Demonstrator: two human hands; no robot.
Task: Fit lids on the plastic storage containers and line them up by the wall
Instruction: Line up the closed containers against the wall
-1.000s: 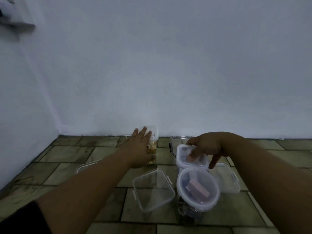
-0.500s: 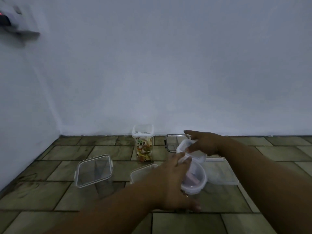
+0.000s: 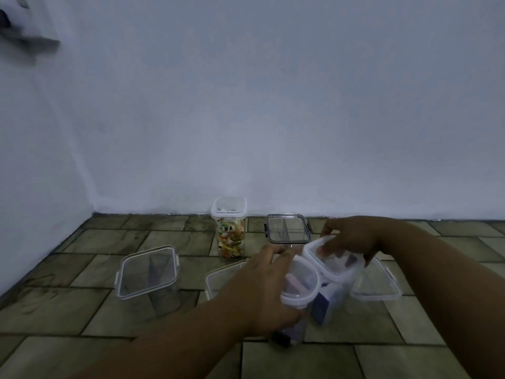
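Two hands were busy: left hand [image 3: 269,289] wrapped the round tub [image 3: 296,302], right hand [image 3: 351,237] at 1 o'clock had fingers [image 3: 329,248] curled over the square tub [image 3: 332,266].

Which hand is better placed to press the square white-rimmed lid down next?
Right, probably. The right hand already rests on the square white-rimmed lid, while the left hand grips the round clear container beside it.

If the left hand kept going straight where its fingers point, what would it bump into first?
Probably the dark-rimmed container near the wall; the left hand points up-right toward it. Depth is hard to judge.
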